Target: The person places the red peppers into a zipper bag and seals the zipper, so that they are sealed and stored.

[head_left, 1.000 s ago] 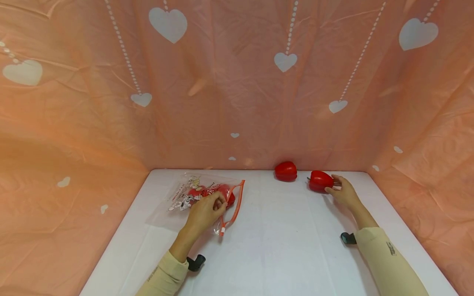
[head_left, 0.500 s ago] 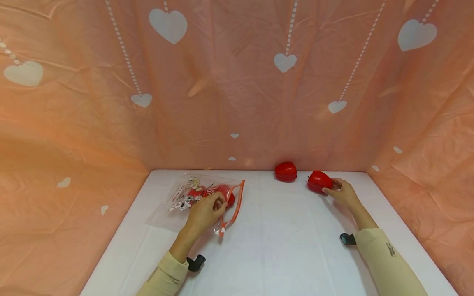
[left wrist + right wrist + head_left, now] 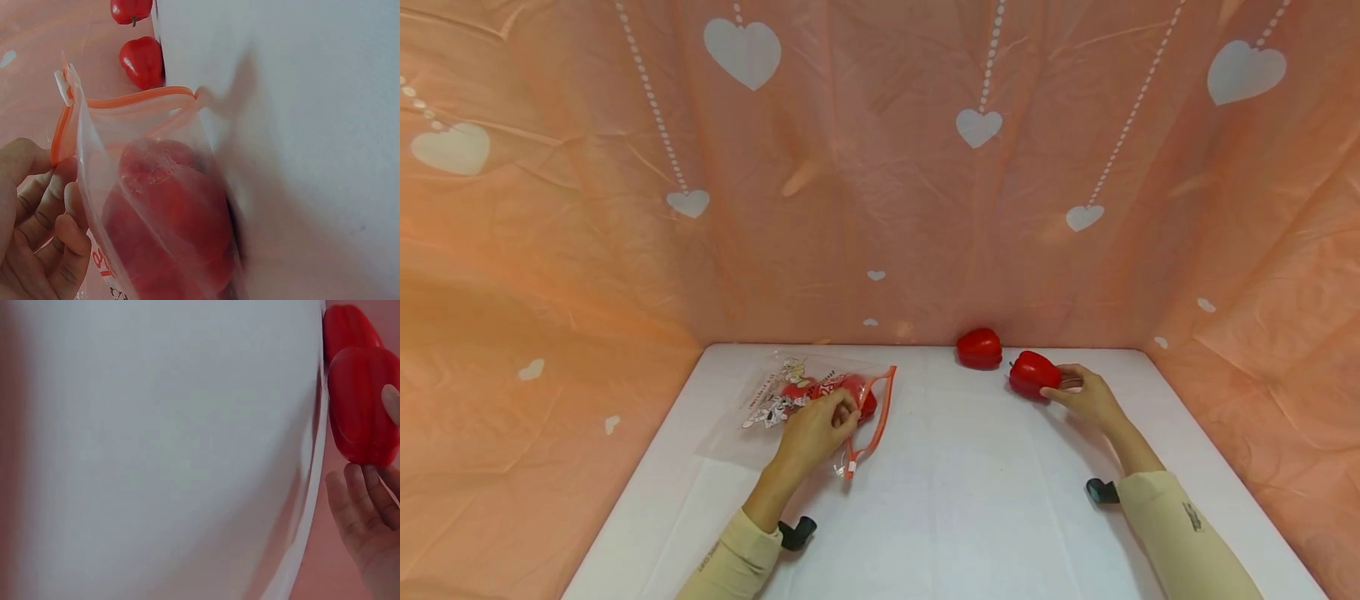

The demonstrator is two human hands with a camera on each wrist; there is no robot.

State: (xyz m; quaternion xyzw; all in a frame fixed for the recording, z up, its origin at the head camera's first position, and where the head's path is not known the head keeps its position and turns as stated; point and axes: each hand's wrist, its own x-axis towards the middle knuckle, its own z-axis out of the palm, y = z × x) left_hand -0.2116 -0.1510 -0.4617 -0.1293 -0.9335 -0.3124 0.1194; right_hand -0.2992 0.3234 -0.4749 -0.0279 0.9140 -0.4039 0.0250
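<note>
My left hand [image 3: 815, 429] pinches the edge of a clear plastic zip bag [image 3: 730, 433] with an orange zip [image 3: 140, 97] and printed cartoon figures. The bag's mouth stands open toward the right, and red bell peppers [image 3: 175, 219] show through its wall. At the back right, my right hand [image 3: 1092, 402] grips another red bell pepper [image 3: 1032, 377], thumb on its near side and fingers at its right end; its green stem points left. In the right wrist view this held pepper [image 3: 362, 406] partly covers the other loose one.
A further red bell pepper [image 3: 979, 348] lies at the table's back edge, left of the held one. The white table [image 3: 955, 500] is walled by orange cloth [image 3: 880, 208] with white hearts. Black wrist mounts [image 3: 797, 533] stick out beside both cuffs.
The right hand has shifted the bell pepper left and slightly toward me, closer to the other loose one. My left hand and the bag stay where they were.
</note>
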